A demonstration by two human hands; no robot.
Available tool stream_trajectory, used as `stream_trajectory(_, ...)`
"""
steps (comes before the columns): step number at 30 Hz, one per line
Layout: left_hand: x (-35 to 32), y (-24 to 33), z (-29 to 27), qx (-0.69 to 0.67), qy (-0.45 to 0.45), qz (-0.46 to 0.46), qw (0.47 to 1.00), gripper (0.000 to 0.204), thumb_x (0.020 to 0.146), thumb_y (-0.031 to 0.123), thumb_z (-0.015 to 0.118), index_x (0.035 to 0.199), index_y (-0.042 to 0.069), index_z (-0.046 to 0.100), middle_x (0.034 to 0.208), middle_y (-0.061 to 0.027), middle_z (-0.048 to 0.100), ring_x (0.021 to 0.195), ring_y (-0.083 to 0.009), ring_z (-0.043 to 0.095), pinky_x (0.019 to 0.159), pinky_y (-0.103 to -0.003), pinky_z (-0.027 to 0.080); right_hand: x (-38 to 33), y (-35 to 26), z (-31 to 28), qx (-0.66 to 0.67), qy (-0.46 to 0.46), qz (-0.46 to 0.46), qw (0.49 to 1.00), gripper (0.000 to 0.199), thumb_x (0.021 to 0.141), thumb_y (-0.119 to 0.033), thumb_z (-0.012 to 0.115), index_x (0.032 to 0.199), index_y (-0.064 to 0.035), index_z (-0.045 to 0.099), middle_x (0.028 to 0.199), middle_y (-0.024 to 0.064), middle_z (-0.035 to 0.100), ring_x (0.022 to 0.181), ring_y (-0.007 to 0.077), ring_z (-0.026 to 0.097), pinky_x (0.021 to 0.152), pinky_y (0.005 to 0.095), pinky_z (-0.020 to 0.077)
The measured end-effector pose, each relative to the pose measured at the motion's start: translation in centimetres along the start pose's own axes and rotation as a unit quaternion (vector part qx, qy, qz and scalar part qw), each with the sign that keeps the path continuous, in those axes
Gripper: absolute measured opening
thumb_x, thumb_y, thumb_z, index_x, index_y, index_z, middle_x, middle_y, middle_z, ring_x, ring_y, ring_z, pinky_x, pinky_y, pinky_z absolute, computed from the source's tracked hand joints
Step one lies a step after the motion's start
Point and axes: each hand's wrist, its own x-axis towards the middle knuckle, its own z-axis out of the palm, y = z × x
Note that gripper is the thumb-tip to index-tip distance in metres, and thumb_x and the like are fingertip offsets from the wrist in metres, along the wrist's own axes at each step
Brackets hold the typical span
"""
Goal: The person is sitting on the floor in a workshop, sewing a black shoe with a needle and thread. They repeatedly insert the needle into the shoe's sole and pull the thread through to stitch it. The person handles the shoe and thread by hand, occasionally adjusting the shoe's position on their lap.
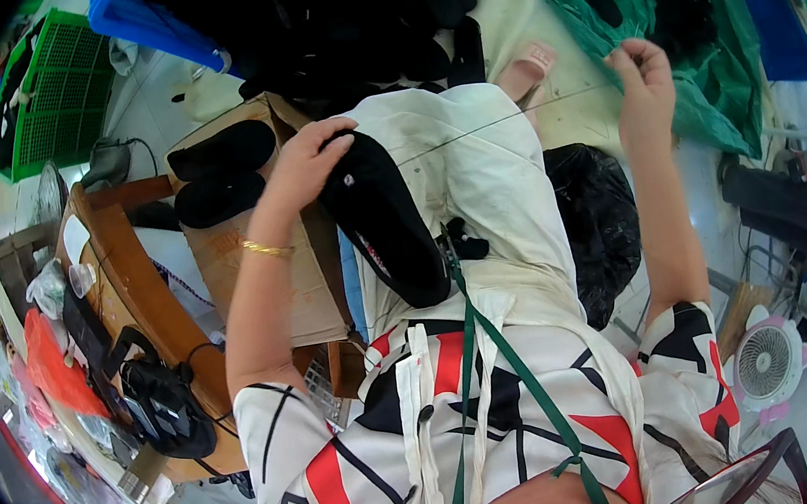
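Note:
On my lap, covered by a white apron (502,154), lies a black cloth shoe (384,219), sole or upper hard to tell. My left hand (317,162) grips its far end, thumb and fingers closed round it. My right hand (643,82) is raised to the right, thumb and fingertips pinched together. A thin dark thread (498,122) stretches taut from the shoe to those fingertips; whether a needle is there is too small to see. Small scissors (450,244) hang on a green ribbon (465,305) from my neck, beside a small black scrap (469,244) on the apron.
At the left, two black shoes (222,151) rest on a cardboard box (275,268) beside a wooden table (154,313). Ahead lies a heap of black shoes (347,37). A green sack (725,81), a black plastic bag (597,228) and a white fan (768,355) stand at the right.

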Motion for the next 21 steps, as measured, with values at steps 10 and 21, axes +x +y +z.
stream_trajectory(10, -5.6, 1.0, 2.1, -0.095, 0.124, -0.164, 0.974, 0.025, 0.088, 0.023, 0.072, 0.092, 0.001, 0.063, 0.077, -0.0051, 0.061, 0.067, -0.0174, 0.056, 0.062, -0.028, 0.047, -3.7, 5.2, 5.4, -0.037, -0.131, 0.068, 0.988, 0.013, 0.093, -0.009, 0.063, 0.104, -0.0035, 0.059, 0.091, -0.0020, 0.058, 0.084, 0.0066, 0.054, 0.078, 0.0220, 0.0453)
stream_trajectory(21, -6.0, 1.5, 3.5, 0.030, 0.198, 0.005, 0.980, 0.020, 0.078, 0.008, 0.073, 0.095, 0.005, 0.063, 0.087, -0.0124, 0.062, 0.079, -0.0317, 0.061, 0.068, -0.038, 0.050, -10.4, 0.5, 19.0, -0.135, -0.493, -0.143, 0.847, 0.028, 0.081, -0.007, 0.071, 0.107, -0.0026, 0.062, 0.090, 0.0113, 0.059, 0.086, 0.0272, 0.059, 0.076, 0.0350, 0.0485)
